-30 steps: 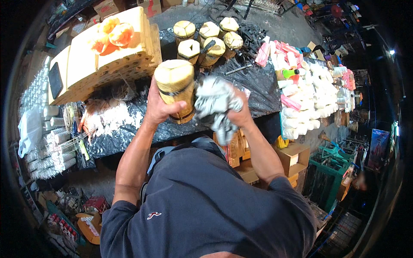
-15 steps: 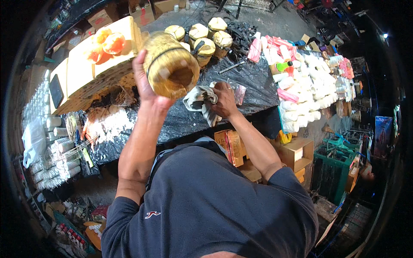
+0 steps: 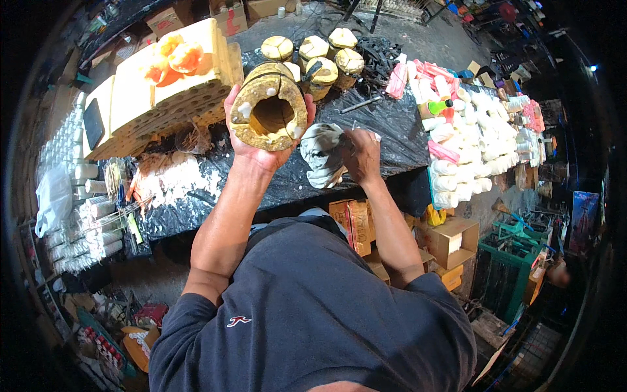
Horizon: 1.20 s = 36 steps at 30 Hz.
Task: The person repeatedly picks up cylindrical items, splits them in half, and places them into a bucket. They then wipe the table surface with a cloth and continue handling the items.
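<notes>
My left hand (image 3: 256, 159) is wrapped round a thick yellowish hollow cylinder mold (image 3: 262, 80), raised above the bench with its round opening facing me. A dark band circles the mold, seams split its rim, and whitish bits stick to it. Just right of it, my right hand (image 3: 364, 151) grips a crumpled grey cloth rag (image 3: 320, 157), which hangs apart from the mold. Part of the right hand's fingers is hidden by the rag. Beyond the held mold, several similar capped yellow molds (image 3: 313, 47) stand grouped on the bench.
Black plastic sheeting (image 3: 398, 130) covers the bench. At left are large yellow perforated blocks (image 3: 189, 98) bearing orange lumps (image 3: 185, 57) and a phone (image 3: 95, 124). White flakes (image 3: 179, 179) lie nearer. White and pink candles (image 3: 464, 137) and a green bottle (image 3: 436, 106) fill the right side.
The mold has turned so its opening faces me more squarely. My right hand has shifted slightly right and lifted the rag nearer the mold.
</notes>
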Motion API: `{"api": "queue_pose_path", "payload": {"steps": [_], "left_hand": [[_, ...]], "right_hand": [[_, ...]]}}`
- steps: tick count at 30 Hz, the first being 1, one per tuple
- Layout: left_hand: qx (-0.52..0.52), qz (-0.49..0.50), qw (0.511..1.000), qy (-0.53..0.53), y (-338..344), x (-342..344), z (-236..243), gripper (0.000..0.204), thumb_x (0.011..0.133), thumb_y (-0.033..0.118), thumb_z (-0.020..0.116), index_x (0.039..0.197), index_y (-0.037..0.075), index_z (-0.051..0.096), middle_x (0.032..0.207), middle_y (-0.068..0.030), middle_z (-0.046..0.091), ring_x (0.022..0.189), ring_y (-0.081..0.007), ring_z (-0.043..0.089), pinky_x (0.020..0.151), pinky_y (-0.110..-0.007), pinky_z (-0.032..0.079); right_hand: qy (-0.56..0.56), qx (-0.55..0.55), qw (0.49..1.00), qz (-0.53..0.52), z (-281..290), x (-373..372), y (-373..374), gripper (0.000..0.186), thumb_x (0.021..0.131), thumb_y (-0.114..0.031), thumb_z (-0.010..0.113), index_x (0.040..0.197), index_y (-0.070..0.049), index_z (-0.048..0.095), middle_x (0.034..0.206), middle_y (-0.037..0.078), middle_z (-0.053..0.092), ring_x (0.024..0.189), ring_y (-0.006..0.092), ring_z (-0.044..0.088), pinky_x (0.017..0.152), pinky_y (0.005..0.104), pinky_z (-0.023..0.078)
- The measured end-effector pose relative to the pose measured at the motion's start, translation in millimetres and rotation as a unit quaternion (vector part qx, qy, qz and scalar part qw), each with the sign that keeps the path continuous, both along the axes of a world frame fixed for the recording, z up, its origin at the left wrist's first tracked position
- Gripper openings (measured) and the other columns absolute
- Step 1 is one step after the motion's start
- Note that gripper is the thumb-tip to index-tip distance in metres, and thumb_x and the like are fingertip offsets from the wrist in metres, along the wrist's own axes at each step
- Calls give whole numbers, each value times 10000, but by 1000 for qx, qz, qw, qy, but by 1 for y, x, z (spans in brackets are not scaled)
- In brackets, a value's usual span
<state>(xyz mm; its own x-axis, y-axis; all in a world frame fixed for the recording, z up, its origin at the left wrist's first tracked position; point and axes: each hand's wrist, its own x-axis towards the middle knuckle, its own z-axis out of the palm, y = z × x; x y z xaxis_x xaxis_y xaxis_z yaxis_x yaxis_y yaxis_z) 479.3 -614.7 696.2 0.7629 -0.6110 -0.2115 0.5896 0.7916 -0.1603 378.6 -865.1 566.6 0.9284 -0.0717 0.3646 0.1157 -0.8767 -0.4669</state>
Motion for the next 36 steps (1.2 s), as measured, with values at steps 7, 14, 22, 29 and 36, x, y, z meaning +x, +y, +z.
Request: {"api": "queue_pose_path", "payload": {"steps": [7,14,22,29,36], "left_hand": [[219,111,962,-116,-11,0,1,643,941,532,663,1395,80,611,1316,-167,695,1200,-339,691,1083,-548,548],[368,288,858,-212,-56,-14,-51,682,831,167,819,1412,52,481,1231,-84,642,1095,-206,668,992,-381,564],[510,224,734,-389,-31,-20,-89,1067,657,148,989,1498,29,344,1408,-112,548,1299,-240,562,1143,-406,455],[630,146,672,-362,-25,-43,-131,1055,617,155,991,1479,-3,405,1374,-131,609,1275,-231,605,1115,-372,485],[794,117,429,-414,21,-6,-166,1073,587,195,992,1470,-32,428,1352,-186,616,1262,-282,634,1098,-386,510]], "right_hand": [[-81,407,910,-19,12,-4,13,181,988,-87,728,1138,-53,634,1015,66,706,916,188,667,844,322,528],[-130,528,839,3,18,18,117,356,1053,-78,646,1385,8,550,1335,100,613,1170,208,617,1011,352,501],[48,893,433,115,-23,2,34,509,1162,-436,368,1450,-53,540,1419,211,614,1322,395,597,1160,573,438],[316,458,824,-102,-86,23,26,439,1110,-354,596,1249,44,718,1160,128,758,1028,220,678,937,380,536],[63,253,939,-225,-76,82,0,568,978,-230,717,1445,54,561,1415,277,592,1350,416,551,1159,463,414]]}}
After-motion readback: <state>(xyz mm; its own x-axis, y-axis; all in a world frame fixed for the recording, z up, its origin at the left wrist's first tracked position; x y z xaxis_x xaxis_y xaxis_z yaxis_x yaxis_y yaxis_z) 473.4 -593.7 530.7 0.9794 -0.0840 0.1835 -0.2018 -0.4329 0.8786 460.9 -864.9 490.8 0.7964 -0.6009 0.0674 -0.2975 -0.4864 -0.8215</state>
